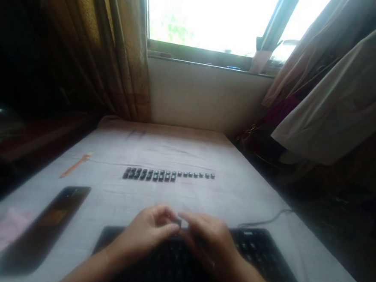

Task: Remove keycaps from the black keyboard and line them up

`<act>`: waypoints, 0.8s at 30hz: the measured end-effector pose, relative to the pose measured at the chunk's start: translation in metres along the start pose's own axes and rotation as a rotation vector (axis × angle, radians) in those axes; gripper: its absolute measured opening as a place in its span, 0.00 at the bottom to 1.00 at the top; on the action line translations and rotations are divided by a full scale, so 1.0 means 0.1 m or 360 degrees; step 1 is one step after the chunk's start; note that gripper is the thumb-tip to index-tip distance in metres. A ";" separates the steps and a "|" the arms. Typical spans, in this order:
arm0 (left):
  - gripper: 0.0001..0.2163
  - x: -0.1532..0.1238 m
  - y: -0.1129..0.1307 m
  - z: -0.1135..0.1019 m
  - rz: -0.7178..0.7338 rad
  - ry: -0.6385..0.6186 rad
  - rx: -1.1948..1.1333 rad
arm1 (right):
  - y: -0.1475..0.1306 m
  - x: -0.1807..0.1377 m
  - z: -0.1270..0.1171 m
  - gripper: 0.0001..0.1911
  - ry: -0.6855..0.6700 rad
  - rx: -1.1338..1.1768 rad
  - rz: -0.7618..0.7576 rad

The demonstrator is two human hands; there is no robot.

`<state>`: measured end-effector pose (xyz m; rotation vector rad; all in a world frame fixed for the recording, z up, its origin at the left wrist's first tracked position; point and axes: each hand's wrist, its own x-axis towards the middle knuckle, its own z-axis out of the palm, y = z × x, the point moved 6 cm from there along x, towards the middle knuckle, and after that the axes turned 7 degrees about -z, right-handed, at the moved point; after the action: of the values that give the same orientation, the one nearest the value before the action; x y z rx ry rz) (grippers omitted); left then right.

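Observation:
A small dark keycap (179,222) is pinched between the thumb and fingertips of my left hand (153,224). Close against it from the right come the bent fingers of my right hand (212,235); whether they grip anything is blurred. Both hands are over the top edge of a black keyboard (260,249), whose middle is partly hidden by my hands and forearms. Beyond them, loose keycaps (150,175) lie in two neat rows on the cloth, the far row reaching further right.
A pale cloth (236,187) covers the surface. On the left lie a dark phone (45,230), an orange stick-like tool (75,166) and a pink cloth (9,231). A cable (266,221) runs right from the keyboard. Curtains (126,46) and hanging clothes (336,95) flank the window.

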<state>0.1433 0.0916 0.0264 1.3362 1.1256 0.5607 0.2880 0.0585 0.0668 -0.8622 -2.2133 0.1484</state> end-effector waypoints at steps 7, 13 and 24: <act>0.10 0.01 0.03 -0.01 0.0040 -0.0028 0.0060 | 0.06 0.11 0.00 0.09 -0.0186 -0.0128 0.0025; 0.16 0.08 0.01 -0.35 0.0176 0.0368 0.0678 | 0.73 0.31 0.01 0.11 -0.0293 -0.0292 0.0572; 0.15 0.24 -0.14 -0.77 0.0103 0.0577 0.0884 | 1.37 0.54 0.44 0.12 -0.0484 -0.0398 0.0897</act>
<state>0.0819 0.1453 0.0165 1.7967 1.6177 0.5738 0.3047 0.2038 0.0193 -1.6877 -2.2306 0.2891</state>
